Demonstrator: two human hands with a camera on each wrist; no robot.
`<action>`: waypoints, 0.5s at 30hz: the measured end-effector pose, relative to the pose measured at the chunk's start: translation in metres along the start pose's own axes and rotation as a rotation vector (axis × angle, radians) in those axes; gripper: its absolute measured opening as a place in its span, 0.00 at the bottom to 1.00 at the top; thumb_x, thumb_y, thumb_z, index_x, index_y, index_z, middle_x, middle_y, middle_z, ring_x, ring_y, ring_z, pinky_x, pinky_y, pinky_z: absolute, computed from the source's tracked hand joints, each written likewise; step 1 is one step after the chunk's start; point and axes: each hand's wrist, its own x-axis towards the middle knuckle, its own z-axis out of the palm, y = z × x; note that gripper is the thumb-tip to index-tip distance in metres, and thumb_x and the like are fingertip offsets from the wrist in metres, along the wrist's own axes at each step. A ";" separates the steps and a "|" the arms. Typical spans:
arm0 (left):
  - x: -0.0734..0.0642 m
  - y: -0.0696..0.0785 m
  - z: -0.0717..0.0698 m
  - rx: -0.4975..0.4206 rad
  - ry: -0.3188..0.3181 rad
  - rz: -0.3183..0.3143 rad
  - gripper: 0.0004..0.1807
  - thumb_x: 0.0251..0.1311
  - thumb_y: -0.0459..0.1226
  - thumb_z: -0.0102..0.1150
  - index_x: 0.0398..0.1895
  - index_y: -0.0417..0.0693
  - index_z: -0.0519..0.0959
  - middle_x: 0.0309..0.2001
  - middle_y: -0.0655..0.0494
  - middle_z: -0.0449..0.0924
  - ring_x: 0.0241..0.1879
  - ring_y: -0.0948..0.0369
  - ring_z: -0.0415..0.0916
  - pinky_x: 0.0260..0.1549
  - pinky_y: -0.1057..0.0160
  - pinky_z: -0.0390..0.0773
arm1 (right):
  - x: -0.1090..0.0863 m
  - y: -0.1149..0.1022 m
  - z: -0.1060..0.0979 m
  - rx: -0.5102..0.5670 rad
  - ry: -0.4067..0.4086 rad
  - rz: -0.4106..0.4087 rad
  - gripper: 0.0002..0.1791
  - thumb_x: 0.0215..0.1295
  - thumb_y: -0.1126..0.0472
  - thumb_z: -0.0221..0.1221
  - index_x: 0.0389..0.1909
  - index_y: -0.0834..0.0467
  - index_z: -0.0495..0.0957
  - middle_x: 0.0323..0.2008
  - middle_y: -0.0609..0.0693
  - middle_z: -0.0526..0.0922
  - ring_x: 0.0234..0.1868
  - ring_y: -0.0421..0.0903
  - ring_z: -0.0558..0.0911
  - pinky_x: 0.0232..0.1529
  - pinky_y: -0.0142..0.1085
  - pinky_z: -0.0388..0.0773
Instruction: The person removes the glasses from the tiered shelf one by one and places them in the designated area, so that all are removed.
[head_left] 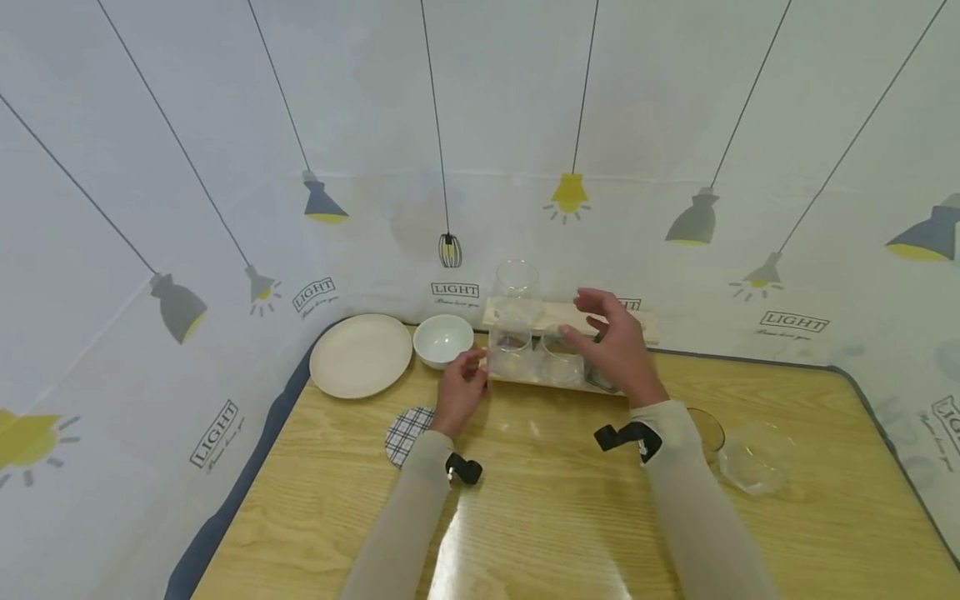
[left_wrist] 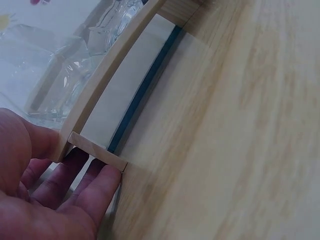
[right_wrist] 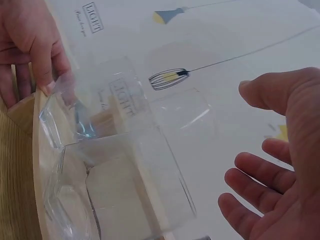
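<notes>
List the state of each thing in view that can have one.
Left hand: gripping one end of the wooden rack
Right hand: fingers apart, holding nothing
Clear glasses on rack: standing
White bowl: upright, empty
Cream plate: face up, empty
Checked coaster: lying flat
Amber-rimmed glass: partly hidden
Far-right clear glass: standing

Passable low over the yellow wood-grain tabletop between the beige-sleeved forearms, up to the pale wooden two-level rack. Barred there by clear glass cups; tight at left beside the small round white bowl, obstructed at right by the clear faceted glass bowl.
</notes>
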 end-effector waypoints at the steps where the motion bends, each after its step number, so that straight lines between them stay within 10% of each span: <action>1: 0.000 0.000 0.000 0.001 0.000 0.004 0.17 0.74 0.31 0.58 0.63 0.45 0.81 0.50 0.41 0.84 0.41 0.58 0.82 0.38 0.62 0.86 | 0.005 0.000 0.003 -0.011 -0.015 0.002 0.37 0.70 0.50 0.70 0.75 0.53 0.68 0.70 0.59 0.77 0.72 0.56 0.75 0.74 0.55 0.73; 15: 0.002 -0.002 0.000 0.012 0.008 0.006 0.17 0.73 0.31 0.59 0.62 0.45 0.82 0.51 0.40 0.85 0.43 0.57 0.83 0.39 0.59 0.88 | 0.069 0.002 0.041 -0.179 -0.108 0.061 0.47 0.66 0.42 0.70 0.78 0.58 0.63 0.71 0.59 0.76 0.71 0.57 0.75 0.72 0.55 0.74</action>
